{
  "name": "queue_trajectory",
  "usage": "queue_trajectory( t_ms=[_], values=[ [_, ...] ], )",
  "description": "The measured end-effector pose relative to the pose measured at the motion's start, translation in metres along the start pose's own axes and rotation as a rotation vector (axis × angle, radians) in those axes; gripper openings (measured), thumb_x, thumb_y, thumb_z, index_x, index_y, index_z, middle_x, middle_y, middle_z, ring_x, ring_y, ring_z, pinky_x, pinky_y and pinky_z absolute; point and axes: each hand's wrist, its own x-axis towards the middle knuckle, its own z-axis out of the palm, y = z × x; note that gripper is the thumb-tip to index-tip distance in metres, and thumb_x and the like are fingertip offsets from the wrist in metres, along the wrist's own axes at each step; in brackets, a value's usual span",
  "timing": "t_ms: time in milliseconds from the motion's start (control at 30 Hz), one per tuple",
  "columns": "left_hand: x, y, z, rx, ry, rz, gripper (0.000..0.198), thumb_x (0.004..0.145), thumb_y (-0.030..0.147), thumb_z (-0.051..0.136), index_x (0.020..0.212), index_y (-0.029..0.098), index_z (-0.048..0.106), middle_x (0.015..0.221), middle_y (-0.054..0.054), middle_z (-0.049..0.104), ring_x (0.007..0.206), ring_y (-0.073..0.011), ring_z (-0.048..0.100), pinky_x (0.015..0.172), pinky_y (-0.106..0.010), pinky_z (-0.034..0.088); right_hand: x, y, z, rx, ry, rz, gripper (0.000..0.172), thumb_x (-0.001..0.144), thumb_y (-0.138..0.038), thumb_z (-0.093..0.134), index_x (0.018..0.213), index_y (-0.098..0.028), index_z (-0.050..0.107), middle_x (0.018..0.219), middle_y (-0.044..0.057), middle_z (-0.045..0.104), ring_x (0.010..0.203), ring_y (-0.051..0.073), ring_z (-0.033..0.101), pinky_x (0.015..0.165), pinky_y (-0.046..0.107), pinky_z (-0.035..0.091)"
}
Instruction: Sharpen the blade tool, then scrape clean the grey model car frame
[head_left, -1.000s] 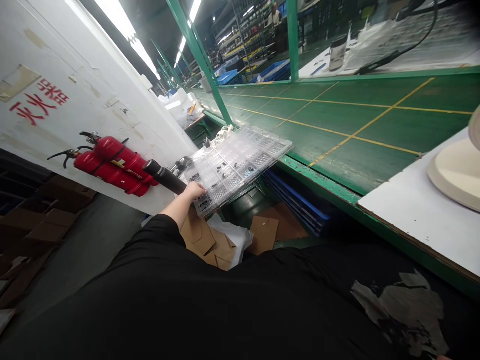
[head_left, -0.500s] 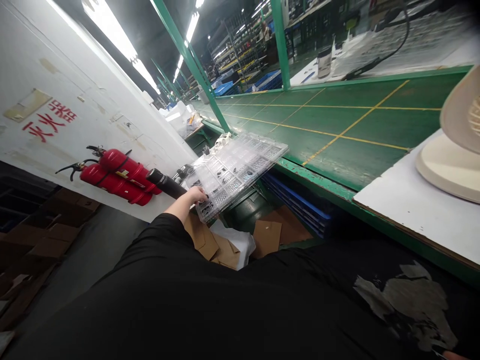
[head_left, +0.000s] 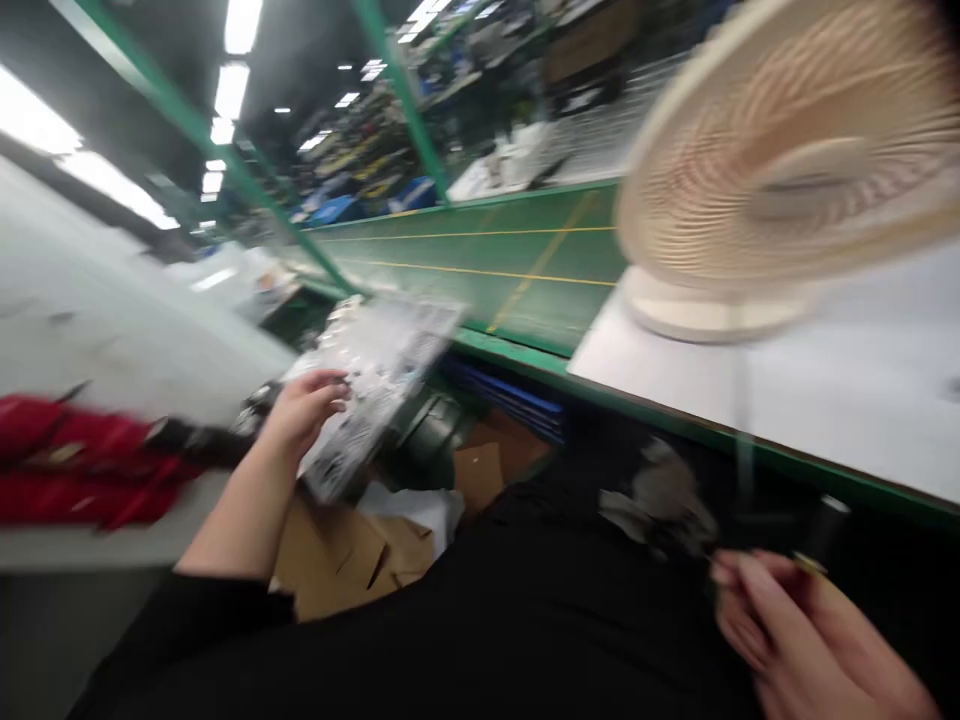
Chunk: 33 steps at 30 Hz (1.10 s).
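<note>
Right hand (head_left: 802,640) now showing; left hand (head_left: 300,415) holds tray (head_left: 382,390)

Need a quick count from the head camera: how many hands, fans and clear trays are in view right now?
Hands: 2 (left hand, right hand)
Fans: 1 (fan)
Trays: 1 (clear plastic tray)
Total: 4

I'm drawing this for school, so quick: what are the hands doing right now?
Left hand: closed, holding the edge of a clear plastic compartment tray.
Right hand: fingers curled, but too blurred to tell if it holds anything.
</note>
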Motion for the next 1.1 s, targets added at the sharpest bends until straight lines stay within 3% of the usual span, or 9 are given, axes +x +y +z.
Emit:
queue_trajectory(
  t_ms=[67,167,233,300,400,567,733,867,1100],
  values=[
    [-0.019,0.034,0.058,-0.146,-0.238,0.117,0.039,0.093,0.042,0.104,0.102,0.023,0.071,0.097,0.000,0.080,0.081,-0.0164,0.075,0.075,-0.029,0.066,-0.008,-0.021,0.009,0.096,0.121,0.047,0.029,0.111,-0.063,0.086,0.103,-0.036,0.082,0.092,0.011,0.073,0.057,0.020,0.053,0.044,0.042,0.039],
    [-0.074,0.076,0.158,-0.388,-0.842,0.193,0.050,0.079,0.038,0.114,0.091,0.021,0.068,0.100,-0.002,0.086,0.075,-0.0183,0.081,0.071,-0.030,0.067,-0.015,-0.039,0.009,0.205,0.240,0.039,0.045,0.110,-0.072,0.086,0.103,-0.028,0.078,0.095,0.004,0.073,0.060,0.012,0.047,0.051,0.032,0.041],
    [-0.123,0.098,0.218,-0.415,-1.216,0.147,0.047,0.087,0.036,0.111,0.121,0.024,0.081,0.104,-0.003,0.087,0.078,-0.0236,0.087,0.071,-0.034,0.071,-0.025,-0.047,-0.001,0.255,0.311,0.009,0.045,0.111,-0.069,0.088,0.104,-0.026,0.078,0.099,0.003,0.075,0.063,0.011,0.049,0.054,0.030,0.041],
    [-0.168,0.116,0.264,-0.383,-1.573,0.081,0.043,0.097,0.036,0.104,0.134,0.022,0.085,0.103,-0.006,0.088,0.082,-0.0235,0.090,0.075,-0.032,0.072,-0.044,-0.055,-0.013,0.291,0.388,-0.028,0.041,0.112,-0.064,0.088,0.105,-0.025,0.079,0.100,0.003,0.075,0.065,0.011,0.051,0.055,0.028,0.041],
    [-0.219,0.141,0.307,-0.280,-1.907,-0.034,0.022,0.103,0.035,0.098,0.110,0.017,0.088,0.090,-0.008,0.087,0.077,-0.0177,0.084,0.075,-0.026,0.069,-0.081,-0.064,-0.025,0.324,0.544,-0.090,0.035,0.115,-0.058,0.088,0.107,-0.025,0.081,0.098,0.002,0.074,0.065,0.010,0.052,0.056,0.026,0.042],
    [-0.276,0.171,0.339,-0.192,-2.101,-0.076,0.025,0.092,0.023,0.107,0.112,0.017,0.094,0.089,-0.003,0.083,0.069,-0.0097,0.073,0.066,-0.018,0.063,-0.130,-0.058,-0.028,0.332,0.875,-0.160,0.029,0.117,-0.053,0.087,0.109,-0.025,0.081,0.093,-0.001,0.071,0.064,0.009,0.052,0.056,0.025,0.044],
    [-0.317,0.181,0.352,-0.133,-2.167,-0.217,0.041,0.091,0.024,0.111,0.129,0.019,0.097,0.120,-0.011,0.092,0.113,-0.0267,0.094,0.097,-0.030,0.077,-0.164,-0.041,-0.040,0.292,1.172,-0.208,0.025,0.116,-0.050,0.088,0.110,-0.027,0.080,0.096,-0.001,0.074,0.061,0.009,0.051,0.054,0.025,0.043],
    [-0.328,0.181,0.357,-0.139,-2.170,-0.207,0.040,0.095,0.025,0.109,0.132,0.020,0.095,0.119,-0.011,0.094,0.118,-0.0300,0.096,0.098,-0.032,0.079,-0.193,-0.035,-0.065,0.205,1.352,-0.214,0.023,0.114,-0.048,0.091,0.112,-0.028,0.080,0.098,-0.001,0.074,0.063,0.009,0.050,0.055,0.025,0.043],
    [-0.332,0.175,0.366,-0.206,-2.163,-0.083,0.039,0.101,0.030,0.104,0.138,0.023,0.093,0.111,-0.011,0.094,0.096,-0.0255,0.095,0.078,-0.029,0.077,-0.217,-0.027,-0.099,-0.033,1.486,-0.117,0.030,0.112,-0.055,0.089,0.114,-0.027,0.079,0.100,0.002,0.077,0.064,0.013,0.051,0.057,0.030,0.046]
  ],
)
